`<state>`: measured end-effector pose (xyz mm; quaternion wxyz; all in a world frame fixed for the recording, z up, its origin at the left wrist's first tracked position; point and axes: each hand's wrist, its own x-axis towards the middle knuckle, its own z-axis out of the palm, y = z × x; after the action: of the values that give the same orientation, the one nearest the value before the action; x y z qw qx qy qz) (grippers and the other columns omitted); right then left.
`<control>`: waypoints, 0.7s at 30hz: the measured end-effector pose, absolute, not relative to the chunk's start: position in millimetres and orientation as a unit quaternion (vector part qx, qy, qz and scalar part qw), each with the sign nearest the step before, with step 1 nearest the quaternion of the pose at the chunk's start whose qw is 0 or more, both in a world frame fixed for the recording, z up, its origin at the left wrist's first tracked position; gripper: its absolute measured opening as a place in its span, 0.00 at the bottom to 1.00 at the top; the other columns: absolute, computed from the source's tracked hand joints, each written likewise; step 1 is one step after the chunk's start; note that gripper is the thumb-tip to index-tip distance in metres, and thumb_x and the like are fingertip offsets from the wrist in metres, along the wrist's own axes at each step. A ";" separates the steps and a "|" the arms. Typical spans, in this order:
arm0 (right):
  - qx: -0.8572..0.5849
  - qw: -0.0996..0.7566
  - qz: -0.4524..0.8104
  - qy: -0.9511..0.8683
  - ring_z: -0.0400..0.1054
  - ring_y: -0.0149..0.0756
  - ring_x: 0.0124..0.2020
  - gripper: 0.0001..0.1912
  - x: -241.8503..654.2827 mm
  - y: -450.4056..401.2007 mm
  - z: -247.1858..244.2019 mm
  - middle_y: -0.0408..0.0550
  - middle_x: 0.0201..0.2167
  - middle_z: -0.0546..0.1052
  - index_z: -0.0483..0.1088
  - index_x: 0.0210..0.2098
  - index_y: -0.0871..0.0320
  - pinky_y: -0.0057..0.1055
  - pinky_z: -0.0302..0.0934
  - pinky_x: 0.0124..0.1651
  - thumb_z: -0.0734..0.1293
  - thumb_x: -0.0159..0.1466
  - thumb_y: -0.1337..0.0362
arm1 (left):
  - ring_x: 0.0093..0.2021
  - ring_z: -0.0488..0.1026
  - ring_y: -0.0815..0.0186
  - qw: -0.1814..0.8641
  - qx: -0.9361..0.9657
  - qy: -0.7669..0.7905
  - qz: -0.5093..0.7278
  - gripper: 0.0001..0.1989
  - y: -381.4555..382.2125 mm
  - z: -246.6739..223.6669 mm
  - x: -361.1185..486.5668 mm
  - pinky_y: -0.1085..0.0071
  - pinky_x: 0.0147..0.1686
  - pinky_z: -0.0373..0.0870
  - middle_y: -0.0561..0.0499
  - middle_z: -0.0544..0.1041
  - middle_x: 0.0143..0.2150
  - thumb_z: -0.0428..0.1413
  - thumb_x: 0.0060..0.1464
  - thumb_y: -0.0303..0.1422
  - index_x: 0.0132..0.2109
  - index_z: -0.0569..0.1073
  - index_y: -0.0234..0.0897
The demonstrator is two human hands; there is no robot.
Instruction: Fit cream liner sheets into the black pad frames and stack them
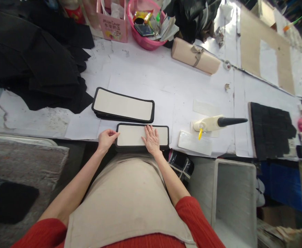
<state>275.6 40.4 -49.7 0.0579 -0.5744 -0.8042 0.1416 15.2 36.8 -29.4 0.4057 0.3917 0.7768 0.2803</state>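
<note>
A white rectangular panel with a black border (131,135) lies at the table's front edge, on what looks like more black pieces. My right hand (152,140) rests flat on its right half, fingers spread. At the panel's left end, my left hand (107,140) pinches the border between thumb and fingers. Just behind lies a stack of similar black-edged panels (123,105), slightly fanned. To the right of my right hand, a cream glue bottle with a black tip (210,123) lies on its side near a pale translucent strip (192,142).
Black fabric pieces (37,58) are heaped at the left. Along the back stand a pink tissue box (112,24), a pink basket of odds and ends (147,43) and a beige roll (194,57). Black pieces on a board (272,129) lie right; a grey bin (235,193) stands below.
</note>
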 end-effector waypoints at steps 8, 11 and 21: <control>-0.579 0.054 0.152 -0.799 0.36 0.41 0.75 0.33 272.5 39.8 -46.0 0.52 0.73 0.49 0.45 0.72 0.61 0.46 0.31 0.74 0.55 0.73 0.53 | 0.70 0.57 0.51 0.173 0.794 0.550 0.193 0.24 38.8 -13.1 49.9 0.51 0.67 0.53 0.36 0.66 0.67 0.49 0.63 0.37 0.63 0.67 0.33; -0.566 0.055 0.150 -0.809 0.37 0.40 0.75 0.33 278.1 40.0 -45.1 0.52 0.73 0.50 0.47 0.72 0.61 0.45 0.31 0.74 0.55 0.73 0.53 | 0.73 0.48 0.52 0.170 0.836 0.505 0.133 0.31 42.5 -27.7 60.8 0.50 0.70 0.43 0.35 0.56 0.72 0.47 0.64 0.37 0.71 0.56 0.30; -0.649 0.055 0.145 -0.745 0.37 0.43 0.75 0.34 361.5 38.5 -56.7 0.57 0.73 0.49 0.47 0.72 0.63 0.49 0.32 0.73 0.55 0.72 0.52 | 0.74 0.44 0.53 0.158 0.844 0.504 0.092 0.36 42.6 -42.9 56.3 0.49 0.71 0.38 0.38 0.49 0.74 0.48 0.64 0.39 0.74 0.46 0.32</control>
<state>361.5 38.5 -56.7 0.0555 -0.6489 -0.7449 0.1448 56.3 42.6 -42.9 0.1576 0.8441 0.5042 0.0921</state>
